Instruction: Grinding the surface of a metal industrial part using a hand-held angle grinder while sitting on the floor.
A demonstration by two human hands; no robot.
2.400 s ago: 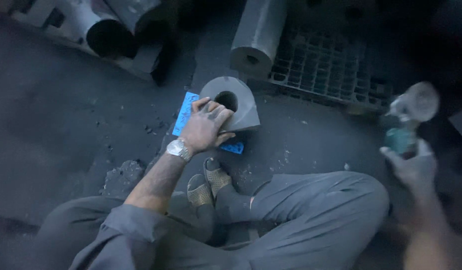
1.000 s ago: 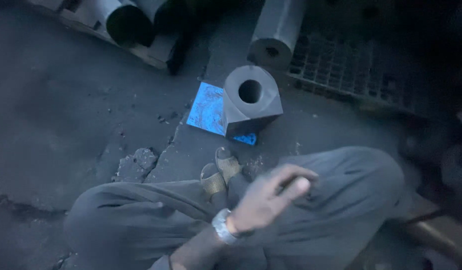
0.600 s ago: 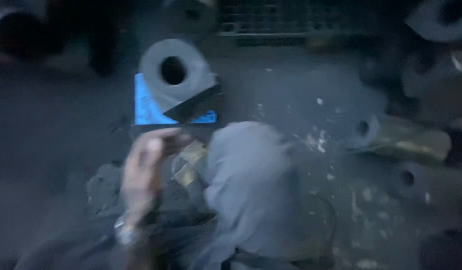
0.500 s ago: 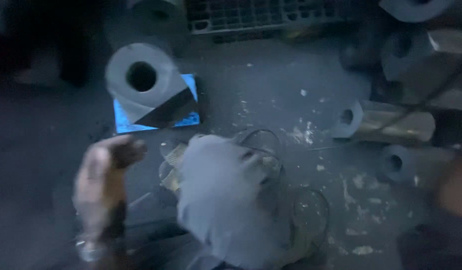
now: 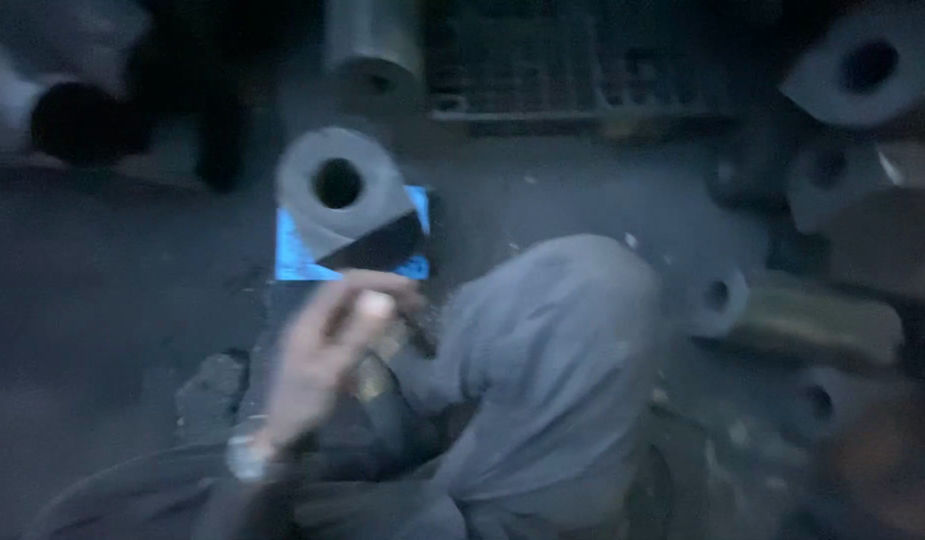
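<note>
While the frame is blurred, the bored metal block (image 5: pixel 344 195) is seen at twelve o'clock from the left hand (image 5: pixel 327 350), near but apart. The left hand is loosely curled, with no hold that can be made out. The right hand (image 5: pixel 887 470) is a blur at four o'clock; its state cannot be told.

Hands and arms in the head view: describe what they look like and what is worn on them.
The left hand is bare, with no glove, and blurred by motion. A silvery metal wristwatch sits on its wrist. The forearm below shows no sleeve as far as the blur allows. The right hand is only a blurred shape at the frame's lower right edge; nothing worn on it can be made out.
</note>
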